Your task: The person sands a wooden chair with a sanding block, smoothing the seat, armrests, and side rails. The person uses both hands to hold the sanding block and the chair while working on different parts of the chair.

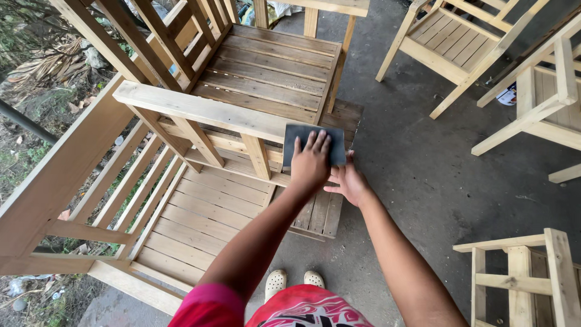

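The wooden chair (pixel 266 79) stands at upper centre, with its slatted seat facing up and its armrest rail (pixel 200 109) running across the front. A slatted wooden frame (pixel 193 218) lies below it on the concrete floor (pixel 423 175). More unfinished chairs (pixel 460 42) stand at the upper right, and another frame (pixel 520 278) occupies the lower right corner.

The sheet of dark sandpaper (pixel 313 144) lies against the right end of the armrest rail, at the corner of the chair.

The left hand (pixel 310 163) lies flat on the sandpaper, fingers extended and slightly spread, palm pressing the sheet against the wood. It does not grip; it bears down.

The right hand (pixel 348 181) sits just beside the left, below the sheet's right edge. Its fingers are loosely curled, and the fingertips touch the lower right corner of the sandpaper.
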`<state>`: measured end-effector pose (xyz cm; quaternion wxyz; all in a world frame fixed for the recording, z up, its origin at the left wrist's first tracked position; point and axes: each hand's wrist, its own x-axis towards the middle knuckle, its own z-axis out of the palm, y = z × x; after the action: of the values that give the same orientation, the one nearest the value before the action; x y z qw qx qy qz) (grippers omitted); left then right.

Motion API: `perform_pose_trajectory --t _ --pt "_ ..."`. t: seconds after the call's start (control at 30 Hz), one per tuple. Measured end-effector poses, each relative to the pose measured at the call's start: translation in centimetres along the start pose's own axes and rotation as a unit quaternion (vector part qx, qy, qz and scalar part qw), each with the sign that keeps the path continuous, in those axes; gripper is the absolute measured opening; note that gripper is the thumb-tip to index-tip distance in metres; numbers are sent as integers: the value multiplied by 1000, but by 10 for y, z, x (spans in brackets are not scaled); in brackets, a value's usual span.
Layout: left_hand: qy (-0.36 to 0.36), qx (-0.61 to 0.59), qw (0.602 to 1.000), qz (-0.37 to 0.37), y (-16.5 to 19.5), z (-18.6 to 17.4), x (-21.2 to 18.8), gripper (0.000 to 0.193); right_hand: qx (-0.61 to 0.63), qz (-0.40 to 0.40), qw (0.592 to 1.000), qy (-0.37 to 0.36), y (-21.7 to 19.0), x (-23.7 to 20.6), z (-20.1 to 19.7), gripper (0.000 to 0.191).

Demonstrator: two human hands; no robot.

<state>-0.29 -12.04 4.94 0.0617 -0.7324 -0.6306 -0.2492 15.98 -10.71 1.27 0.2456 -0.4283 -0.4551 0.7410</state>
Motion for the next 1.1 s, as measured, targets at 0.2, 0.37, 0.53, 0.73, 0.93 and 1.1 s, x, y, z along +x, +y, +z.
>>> perform_pose_trajectory --t 0.2,0.37,0.53,0.73,0.93,1.1 --pt "-35 31 999 5 22 25 -18 57 15 -6 1000 20 -4 4 -2 92" --pt "-52 -2 999 -13 -52 -10 -11 59 -14 12 1000 7 -14 2 -9 94" --pt "-84 60 961 -255 -151 -61 -9 52 -68 -59 994 57 -21 12 -25 100" --pt "-55 36 996 -54 -23 5 -20 72 26 -58 997 46 -18 31 -36 100" --pt "-54 44 991 -116 -111 -26 -12 56 -17 -49 998 31 -23 25 -39 100" --pt "-103 167 976 -98 -67 -2 3 66 -24 -14 998 65 -36 19 -24 98"
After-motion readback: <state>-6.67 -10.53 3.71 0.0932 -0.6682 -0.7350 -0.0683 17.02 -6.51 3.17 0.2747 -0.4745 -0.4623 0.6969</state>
